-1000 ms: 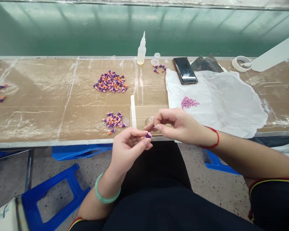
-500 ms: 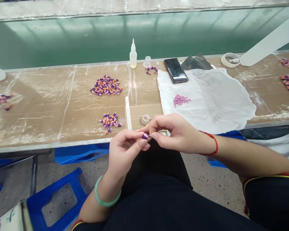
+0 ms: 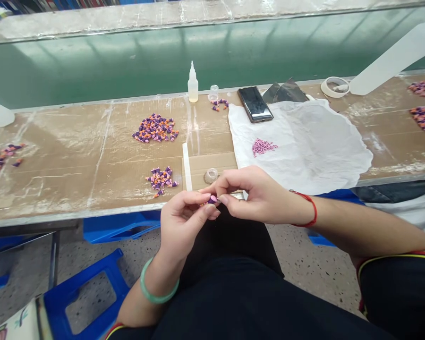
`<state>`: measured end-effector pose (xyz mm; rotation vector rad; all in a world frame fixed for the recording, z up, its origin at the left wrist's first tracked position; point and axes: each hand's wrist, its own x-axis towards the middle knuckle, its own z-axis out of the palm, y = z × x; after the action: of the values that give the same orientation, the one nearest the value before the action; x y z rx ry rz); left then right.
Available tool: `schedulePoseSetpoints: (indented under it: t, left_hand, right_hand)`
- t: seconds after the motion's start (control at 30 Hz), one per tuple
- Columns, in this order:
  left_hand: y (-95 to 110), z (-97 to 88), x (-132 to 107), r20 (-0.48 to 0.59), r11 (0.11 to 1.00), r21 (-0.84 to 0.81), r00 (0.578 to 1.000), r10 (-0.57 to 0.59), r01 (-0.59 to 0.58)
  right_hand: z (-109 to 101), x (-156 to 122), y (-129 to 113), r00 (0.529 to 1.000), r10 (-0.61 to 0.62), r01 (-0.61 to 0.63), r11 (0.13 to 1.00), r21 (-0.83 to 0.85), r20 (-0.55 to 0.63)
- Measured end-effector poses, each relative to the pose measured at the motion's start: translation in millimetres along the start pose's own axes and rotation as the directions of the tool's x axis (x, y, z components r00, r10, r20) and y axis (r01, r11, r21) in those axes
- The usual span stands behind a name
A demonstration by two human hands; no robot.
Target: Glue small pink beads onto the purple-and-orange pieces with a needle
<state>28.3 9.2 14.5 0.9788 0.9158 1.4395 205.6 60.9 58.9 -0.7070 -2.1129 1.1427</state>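
Note:
Between the fingertips of my left hand (image 3: pixel 184 217) is a small purple, pink and orange figure (image 3: pixel 211 199), held over my lap at the table's front edge. My right hand (image 3: pixel 250 196) is closed in a pinch at the figure's right end; whatever its fingertips hold is too small to make out. Just beyond my hands stands a small clear round pot (image 3: pixel 211 175) on a piece of cardboard (image 3: pixel 198 163). To its left lies a white flat strip (image 3: pixel 187 165). A small pile of similar figures (image 3: pixel 162 179) lies further left.
A larger pile of figures (image 3: pixel 156 127) lies behind. A dropper bottle (image 3: pixel 193 85) stands at the back. On the right, a white cloth (image 3: pixel 315 141) bears tiny pink pieces (image 3: pixel 263 147) and a phone (image 3: pixel 255 104). A tape roll (image 3: pixel 335 87) lies beyond. Blue stools (image 3: pixel 85 293) stand below.
The view has shifted slightly, so the table's things appear a little moved. Both hands keep nearly the same pose at the small figure.

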Motion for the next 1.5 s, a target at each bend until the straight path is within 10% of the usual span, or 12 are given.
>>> schedulePoseSetpoints:
  t: [0.53,0.97,1.27,1.5]
  left_hand:
    - [-0.8,2.4,3.2,-0.026,1.0,-0.014,0.999,-0.024,0.023]
    - [7.5,7.4,-2.4,-0.033,0.998,0.012,0.997,-0.065,0.065]
    - [8.6,15.1,-5.3,0.055,0.933,0.292,0.977,0.205,-0.212]
    - [9.0,20.0,-1.9,0.03,0.969,0.228,0.995,0.096,-0.1]
  right_hand:
    - [5.4,-0.9,3.3,0.994,-0.109,0.103,0.974,-0.203,-0.017]
    - [-11.7,-8.2,1.0,0.997,0.066,-0.067,0.997,-0.045,-0.031]
    - [-7.5,-16.0,1.0,0.99,-0.107,0.09,0.98,-0.177,-0.089]
    - [-6.6,-19.0,5.7,0.969,-0.214,0.16,0.924,-0.347,-0.124]
